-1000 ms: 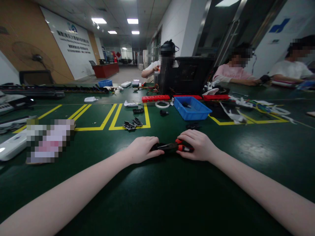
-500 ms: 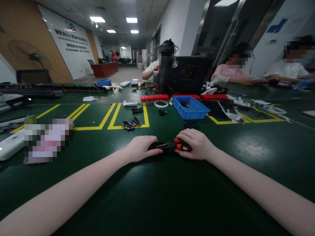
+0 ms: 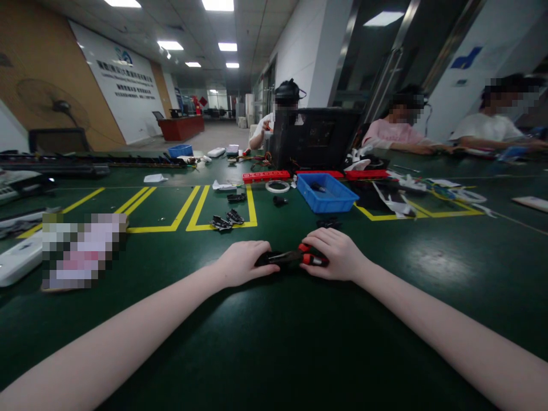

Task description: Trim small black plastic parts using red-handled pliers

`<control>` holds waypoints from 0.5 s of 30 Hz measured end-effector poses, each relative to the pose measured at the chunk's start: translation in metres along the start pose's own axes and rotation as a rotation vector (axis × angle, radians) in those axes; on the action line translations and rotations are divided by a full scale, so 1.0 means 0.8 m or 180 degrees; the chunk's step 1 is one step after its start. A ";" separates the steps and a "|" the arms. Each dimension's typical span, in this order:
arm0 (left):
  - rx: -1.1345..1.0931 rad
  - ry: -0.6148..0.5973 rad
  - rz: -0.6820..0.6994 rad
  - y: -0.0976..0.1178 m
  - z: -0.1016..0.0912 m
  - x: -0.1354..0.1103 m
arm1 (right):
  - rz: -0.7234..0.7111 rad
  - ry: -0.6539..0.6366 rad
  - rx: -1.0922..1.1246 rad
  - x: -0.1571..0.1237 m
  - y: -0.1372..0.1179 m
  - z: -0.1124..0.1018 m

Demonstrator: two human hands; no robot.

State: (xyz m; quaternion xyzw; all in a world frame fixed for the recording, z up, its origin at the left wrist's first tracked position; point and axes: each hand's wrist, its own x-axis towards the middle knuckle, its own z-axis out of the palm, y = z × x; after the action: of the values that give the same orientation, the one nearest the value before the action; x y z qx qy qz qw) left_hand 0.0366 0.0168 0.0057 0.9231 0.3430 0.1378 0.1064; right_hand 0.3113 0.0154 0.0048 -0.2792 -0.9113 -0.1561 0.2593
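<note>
Both my hands rest on the dark green table (image 3: 274, 342), close together in the middle. My right hand (image 3: 336, 256) is closed on the red-and-black handles of a pair of pliers (image 3: 295, 258). The jaws point left into my left hand (image 3: 244, 262), which is curled over a small black part (image 3: 262, 260), mostly hidden under the fingers. A few similar small black parts (image 3: 226, 220) lie just beyond, inside a yellow-taped box.
A blue bin (image 3: 327, 193), a tape roll (image 3: 277, 186) and red strips (image 3: 266, 176) sit behind my hands. A black computer case (image 3: 314, 137) stands further back. Three people sit at the far side. White devices and a blurred patch lie left.
My hands and the pliers have kept their grip and place on the table. The camera has tilted up slightly, so everything sits lower in view.
</note>
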 end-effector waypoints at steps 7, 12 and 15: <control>-0.0022 -0.0024 -0.0008 0.000 0.000 0.000 | -0.0034 -0.0033 0.0014 -0.001 0.000 0.000; -0.0015 -0.0041 -0.0012 0.002 -0.003 0.001 | -0.0037 -0.0050 0.0029 -0.002 0.000 0.001; -0.0028 -0.0038 -0.0025 0.002 -0.003 0.001 | -0.0045 -0.0030 0.0036 -0.002 0.000 0.001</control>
State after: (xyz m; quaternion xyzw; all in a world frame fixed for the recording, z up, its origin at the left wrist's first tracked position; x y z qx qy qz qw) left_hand 0.0373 0.0166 0.0088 0.9220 0.3455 0.1333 0.1130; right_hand 0.3122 0.0151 0.0034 -0.2721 -0.9153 -0.1515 0.2554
